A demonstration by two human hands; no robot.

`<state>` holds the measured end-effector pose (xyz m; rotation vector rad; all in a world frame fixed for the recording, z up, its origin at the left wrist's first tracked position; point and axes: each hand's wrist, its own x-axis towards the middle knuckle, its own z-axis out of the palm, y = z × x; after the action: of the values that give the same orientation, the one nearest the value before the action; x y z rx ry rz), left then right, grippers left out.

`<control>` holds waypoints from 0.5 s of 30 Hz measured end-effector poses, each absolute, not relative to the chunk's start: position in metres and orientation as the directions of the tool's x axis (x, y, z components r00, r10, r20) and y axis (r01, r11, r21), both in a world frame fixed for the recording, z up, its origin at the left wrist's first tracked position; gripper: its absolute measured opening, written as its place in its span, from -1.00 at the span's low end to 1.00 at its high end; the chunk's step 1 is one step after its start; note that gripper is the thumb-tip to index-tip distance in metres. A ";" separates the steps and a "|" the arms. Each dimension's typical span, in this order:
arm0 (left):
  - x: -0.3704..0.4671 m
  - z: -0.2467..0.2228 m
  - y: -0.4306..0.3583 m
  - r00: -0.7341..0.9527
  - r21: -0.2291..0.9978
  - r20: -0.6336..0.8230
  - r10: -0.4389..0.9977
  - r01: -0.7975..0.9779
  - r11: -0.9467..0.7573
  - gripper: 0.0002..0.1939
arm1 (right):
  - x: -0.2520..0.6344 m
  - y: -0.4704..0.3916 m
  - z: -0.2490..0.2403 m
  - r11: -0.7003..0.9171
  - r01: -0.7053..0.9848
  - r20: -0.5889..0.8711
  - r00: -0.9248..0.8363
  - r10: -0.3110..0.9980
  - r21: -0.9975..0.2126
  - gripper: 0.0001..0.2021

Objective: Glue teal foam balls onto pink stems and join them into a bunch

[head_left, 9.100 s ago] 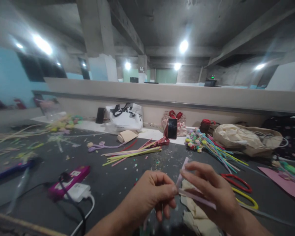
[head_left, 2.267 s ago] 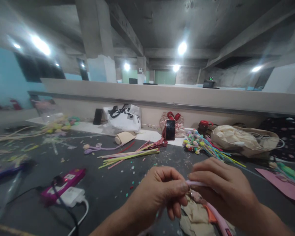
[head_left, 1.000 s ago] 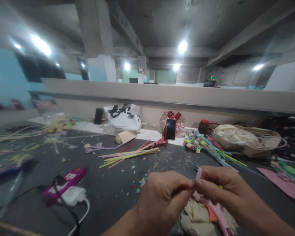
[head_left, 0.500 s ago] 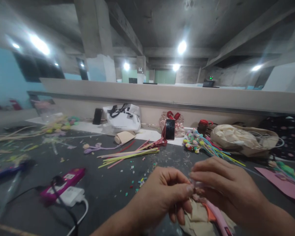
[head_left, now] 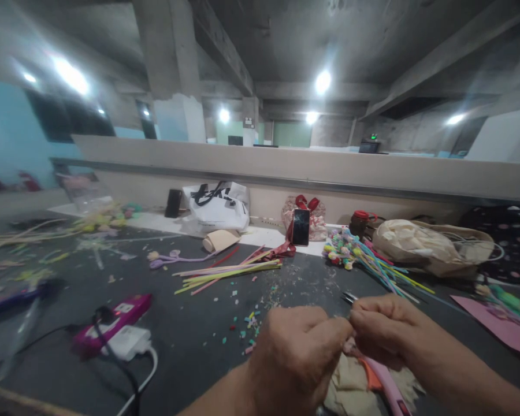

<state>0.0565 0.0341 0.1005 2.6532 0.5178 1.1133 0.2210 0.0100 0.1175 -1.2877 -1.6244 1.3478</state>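
Note:
My left hand (head_left: pixel 301 349) is closed in a fist-like pinch, its back turned to me, and whatever is between its fingers is hidden. My right hand (head_left: pixel 387 326) is closed too, with its fingertips meeting those of the left. A small metal tip (head_left: pixel 349 296) pokes out past the right knuckles; I cannot tell whether it is held in that hand. Below the hands, a pink tool with a red switch, like a glue gun (head_left: pixel 387 384), rests on a beige folded pad (head_left: pixel 351 384) beside an orange piece (head_left: pixel 372 378).
Pastel pipe-cleaner-like stems (head_left: pixel 229 274) lie mid-table near scattered coloured bits (head_left: pixel 251 318). A bundle of small colourful flowers (head_left: pixel 342 248) sits at the back right by a beige bag (head_left: pixel 437 254). A magenta power strip (head_left: pixel 125 312) with cables is at left. A phone (head_left: pixel 301 227) leans at the back.
My left hand has rolled over, its back now facing me. My right fingers, stretched out before, have curled shut against the left fingertips. The metal tip has come into view.

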 end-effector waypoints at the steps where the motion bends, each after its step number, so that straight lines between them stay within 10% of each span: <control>1: 0.057 0.099 0.034 0.627 0.325 0.670 0.397 0.233 -0.916 -0.73 | 0.220 0.011 0.116 -0.043 0.219 -0.110 -0.305 0.946 -0.975 -0.64; 4: 0.059 0.100 0.034 0.587 0.605 0.546 0.598 0.217 -0.766 -0.77 | 0.224 0.009 0.116 0.054 0.316 -0.019 -0.225 0.974 -0.947 -0.64; 7: 0.059 0.103 0.037 0.576 0.955 0.157 0.802 0.119 -0.273 -0.82 | 0.237 0.005 0.120 0.383 0.625 0.369 -0.161 0.916 -0.680 -0.77; 12: 0.057 0.101 0.045 0.695 0.990 -0.057 0.717 -0.053 0.130 -0.80 | 0.250 0.006 0.123 0.684 0.728 0.629 -0.555 0.545 0.049 -0.66; 15: 0.057 0.100 0.044 0.730 0.985 -0.052 0.681 -0.075 0.156 -0.78 | 0.245 0.008 0.124 0.726 0.677 0.585 -0.640 0.498 0.122 -0.84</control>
<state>0.0570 0.0441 0.1002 1.3140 0.5656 0.5846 0.2451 0.0076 0.1238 -0.8917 -2.4018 -0.4527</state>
